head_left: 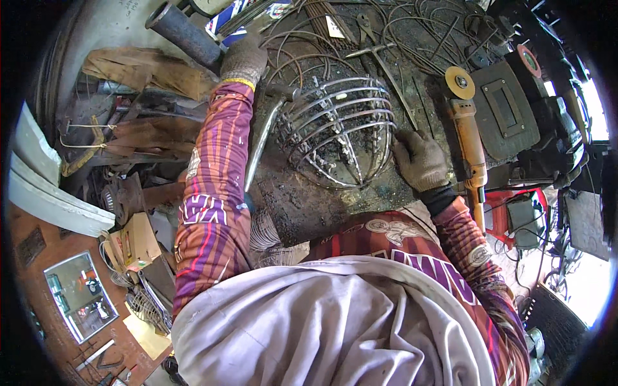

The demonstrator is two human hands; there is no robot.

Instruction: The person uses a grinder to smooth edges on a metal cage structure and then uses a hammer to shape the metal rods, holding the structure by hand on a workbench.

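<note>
A rounded cage of welded metal bars (341, 128) lies on the dark, gritty worktable (309, 209) in front of me. My right hand (421, 161), in a grey knit glove, rests at the cage's right edge, its thumb and fingers apart. At the far left, my gloved left hand (244, 59) reaches to a blue and white packet (228, 19) with thin rods (248, 18) on it. Its fingertips are hard to make out there. Beside that hand leans a dark metal pipe (183, 35). A hammer (265, 132) lies between my left forearm and the cage.
An angle grinder (470, 141) with a yellowish disc lies on the right, beside a dark welding shield (508, 112). Bent wires (412, 32), pliers (365, 29) and a long pointed metal tool (393, 83) occupy the table's far side. Brown leathery cloth (145, 69) lies left.
</note>
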